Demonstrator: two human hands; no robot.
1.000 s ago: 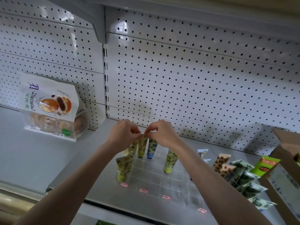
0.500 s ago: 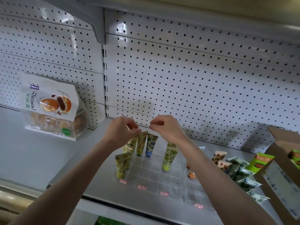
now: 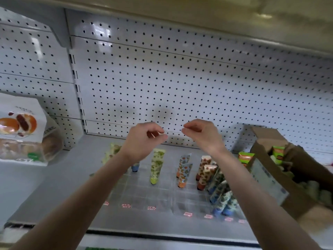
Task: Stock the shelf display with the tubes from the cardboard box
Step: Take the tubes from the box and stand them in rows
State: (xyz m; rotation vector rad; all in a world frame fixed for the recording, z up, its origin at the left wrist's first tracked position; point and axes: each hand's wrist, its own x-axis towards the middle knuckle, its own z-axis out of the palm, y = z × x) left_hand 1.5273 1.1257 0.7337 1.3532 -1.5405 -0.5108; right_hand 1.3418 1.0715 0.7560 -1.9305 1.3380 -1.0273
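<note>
Our left hand (image 3: 144, 139) and right hand (image 3: 201, 136) hover apart above the tubes (image 3: 155, 168), fingers curled on nothing. Tubes stand cap-down in the clear display (image 3: 162, 199) by the front edge of the shelf (image 3: 72, 186). An open box (image 3: 295, 195) sits at its right edge, with a bread bag (image 3: 23, 134) off left.

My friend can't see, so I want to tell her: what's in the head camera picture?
A person's left hand and right hand hover, fingers curled and holding nothing, above colourful tubes standing cap-down in a clear tray on a grey shelf. An open cardboard box with more tubes sits at the right, a bag of buns at the left.
</note>
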